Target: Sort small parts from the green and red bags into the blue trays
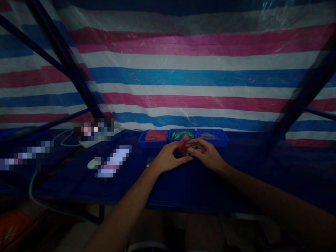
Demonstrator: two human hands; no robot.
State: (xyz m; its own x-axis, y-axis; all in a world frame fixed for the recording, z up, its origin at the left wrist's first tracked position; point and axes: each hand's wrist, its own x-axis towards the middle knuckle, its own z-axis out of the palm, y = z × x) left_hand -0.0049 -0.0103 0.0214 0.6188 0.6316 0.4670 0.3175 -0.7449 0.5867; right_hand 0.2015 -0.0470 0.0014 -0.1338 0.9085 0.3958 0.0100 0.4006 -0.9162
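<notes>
Both of my hands meet over the dark blue table, just in front of three small blue trays. My left hand and my right hand are closed together on a small red packet that stands up between the fingers. The left tray holds red packets, the middle tray holds green ones, and the right tray holds something dark that I cannot make out.
A striped pink, white and blue tarp hangs close behind the table. Dark metal poles cross on the left and right. A white cable and a small white round object lie on the table's left side.
</notes>
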